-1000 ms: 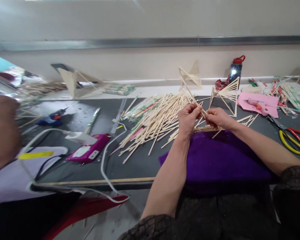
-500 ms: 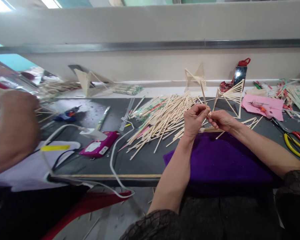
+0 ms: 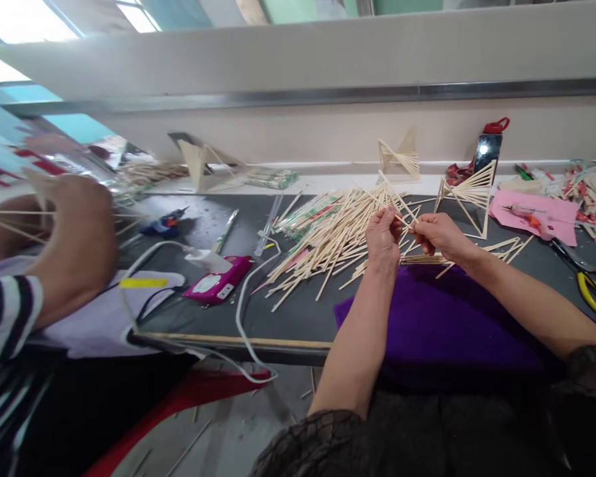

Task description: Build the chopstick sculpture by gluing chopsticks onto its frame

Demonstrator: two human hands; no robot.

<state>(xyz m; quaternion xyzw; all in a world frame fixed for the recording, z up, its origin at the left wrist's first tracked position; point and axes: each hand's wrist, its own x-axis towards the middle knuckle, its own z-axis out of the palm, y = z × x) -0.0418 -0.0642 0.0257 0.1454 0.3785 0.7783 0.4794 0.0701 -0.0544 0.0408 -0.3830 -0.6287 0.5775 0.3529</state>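
Note:
My left hand (image 3: 383,238) is closed on thin wooden sticks (image 3: 393,190) that point up and away, fanned apart. Close on its right, my right hand (image 3: 434,233) pinches the near end of a stick. The sticks cross between my two hands. Behind and to the left lies a big loose pile of wooden sticks (image 3: 335,235). A purple cloth (image 3: 442,318) is spread below my hands at the table's edge. A stick frame (image 3: 469,192) with a fan of sticks stands just beyond my right hand.
Another stick frame (image 3: 398,159) stands at the back, left of a dark bottle (image 3: 489,149). On the right are a glue gun on pink paper (image 3: 559,215) and pliers (image 3: 593,298). A magenta box (image 3: 217,281) with a white cable lies left. A co-worker's arm (image 3: 82,245) reaches in at far left.
The sticks in my hands, bunched nearly upright before, are now spread and crossed, leaning left. My hands are slightly farther apart. The whole view has shifted, showing more of the co-worker's striped sleeve.

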